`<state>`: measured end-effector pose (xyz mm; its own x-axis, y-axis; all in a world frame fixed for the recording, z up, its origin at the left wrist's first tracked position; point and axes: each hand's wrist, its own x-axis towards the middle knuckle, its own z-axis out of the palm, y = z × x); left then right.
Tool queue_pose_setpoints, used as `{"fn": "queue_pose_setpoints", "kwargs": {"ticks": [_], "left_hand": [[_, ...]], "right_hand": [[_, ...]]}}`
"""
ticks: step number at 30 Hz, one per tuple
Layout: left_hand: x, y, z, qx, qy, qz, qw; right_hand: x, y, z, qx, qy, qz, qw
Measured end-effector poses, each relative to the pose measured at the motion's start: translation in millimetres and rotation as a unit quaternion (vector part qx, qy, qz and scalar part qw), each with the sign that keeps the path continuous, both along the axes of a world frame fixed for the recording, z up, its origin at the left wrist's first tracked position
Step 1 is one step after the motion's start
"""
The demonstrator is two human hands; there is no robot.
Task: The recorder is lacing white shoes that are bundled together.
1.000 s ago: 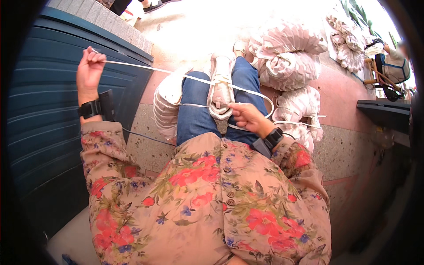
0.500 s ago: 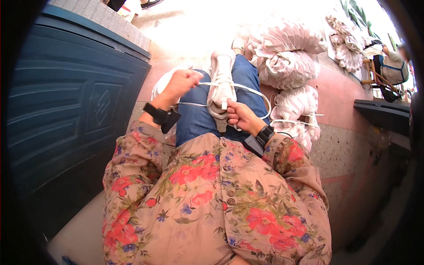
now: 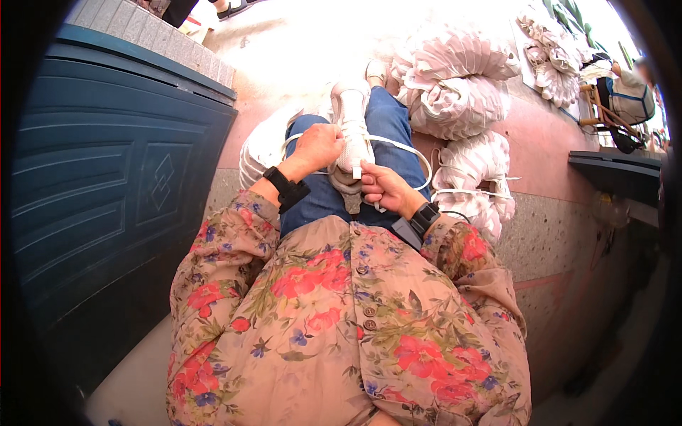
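Observation:
A white sneaker [image 3: 351, 106] rests between my knees, its toe pointing away from me. White shoelace [image 3: 408, 147] runs through it and bows out in a loop over my right knee. At the sneaker's left edge, my left hand [image 3: 320, 148] is closed on the lace; its fingertips are partly hidden. My right hand [image 3: 386, 187] pinches the near end of the sneaker beside the pale tab of its tongue. A short piece of lace hangs under that hand.
To the right stand bundles of white shoe parts [image 3: 458, 106], with a smaller tied bundle [image 3: 474, 174] nearer me. Another white pile [image 3: 266, 149] lies beside my left knee. A dark blue panelled door [image 3: 121, 177] closes off the left side. A wooden chair [image 3: 604, 117] stands far right.
My left hand has come in from the left to the sneaker's edge, and the lace stretched across my left knee has slackened. My right hand stays by the tongue.

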<state>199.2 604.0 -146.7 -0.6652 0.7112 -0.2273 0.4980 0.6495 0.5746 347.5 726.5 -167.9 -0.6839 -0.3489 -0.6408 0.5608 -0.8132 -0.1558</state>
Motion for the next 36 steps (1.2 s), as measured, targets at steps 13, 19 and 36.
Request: {"fn": "queue_pose_setpoints", "kwargs": {"ticks": [13, 19, 36], "left_hand": [[-8.8, 0.8, 2.0, 0.027, -0.323, 0.035, 0.945], [0.1, 7.5, 12.9, 0.015, -0.141, 0.05, 0.989], [17.7, 15.3, -1.6, 0.103, 0.0, 0.025, 0.994]], "right_hand": [[0.1, 1.5, -4.7, 0.007, 0.016, 0.01, 1.0], [1.8, 1.4, -6.0, 0.011, 0.019, 0.015, 1.0], [-2.0, 0.1, -3.6, 0.051, -0.001, 0.039, 0.998]]}}
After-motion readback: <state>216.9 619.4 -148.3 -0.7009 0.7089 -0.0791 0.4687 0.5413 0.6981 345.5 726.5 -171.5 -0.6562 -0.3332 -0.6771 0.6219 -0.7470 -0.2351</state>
